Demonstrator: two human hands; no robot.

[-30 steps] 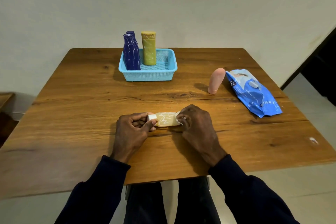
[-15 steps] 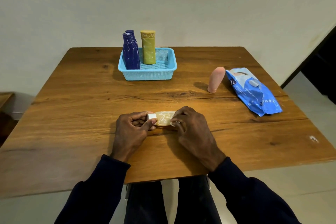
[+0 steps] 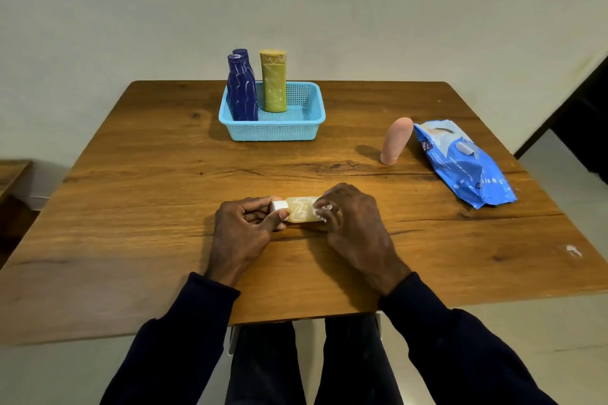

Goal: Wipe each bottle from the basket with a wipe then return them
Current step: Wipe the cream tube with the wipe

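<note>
Left hand [image 3: 240,233] gripping one end of pale bottle [image 3: 301,211], right hand [image 3: 353,222] pressing wipe [image 3: 318,208] on it

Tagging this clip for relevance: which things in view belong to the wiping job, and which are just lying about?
Job: pale bottle, held by left hand; wipe under right hand; blue basket; two navy bottles; olive bottle; pink bottle; wipes pack.
Lying about: white scrap on table; wooden furniture at left.

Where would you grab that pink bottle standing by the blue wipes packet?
Grip round the middle of the pink bottle, coming from the person's left. It stands on its narrow end, its rounded top gives little to pinch, and the wipes packet lies close on its right, probably crowding that side.
</note>
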